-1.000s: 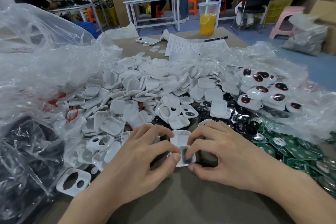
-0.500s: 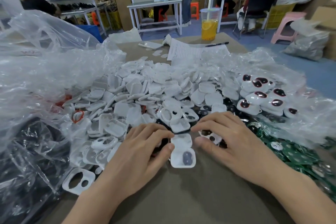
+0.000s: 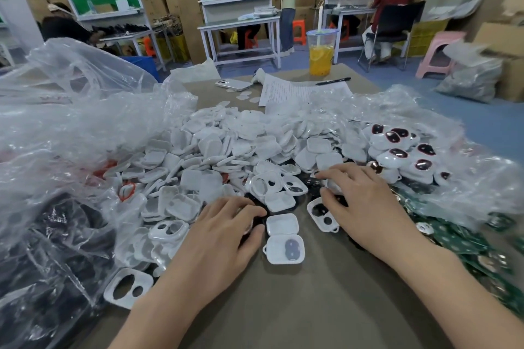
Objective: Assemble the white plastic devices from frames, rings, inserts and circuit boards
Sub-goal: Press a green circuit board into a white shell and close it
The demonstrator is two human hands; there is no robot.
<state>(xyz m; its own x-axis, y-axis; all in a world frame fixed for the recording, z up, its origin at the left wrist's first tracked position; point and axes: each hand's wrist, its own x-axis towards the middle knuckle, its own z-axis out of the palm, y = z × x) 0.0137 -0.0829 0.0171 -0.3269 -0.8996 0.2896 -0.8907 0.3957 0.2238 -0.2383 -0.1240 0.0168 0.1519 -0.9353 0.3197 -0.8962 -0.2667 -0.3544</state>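
A white two-part device lies flat on the brown table, with a grey insert in its near half. My left hand rests just left of it, fingers relaxed, thumb tip close to its edge. My right hand reaches into the heap, its straight fingers touching black inserts beside a white frame with two holes. A big pile of white frames fills the middle. Finished devices with dark lenses lie at the right, green circuit boards below them. Red rings show at the left.
Crinkled clear plastic bags flank the pile on both sides, with black parts in a bag at the near left. A lone white frame lies near my left forearm. At the table's far end stand an orange drink cup, a phone, paper and a pen.
Both hands have let go of the white device, which now lies on the table. My right hand has moved up and right into the pile. My left hand drew slightly left.
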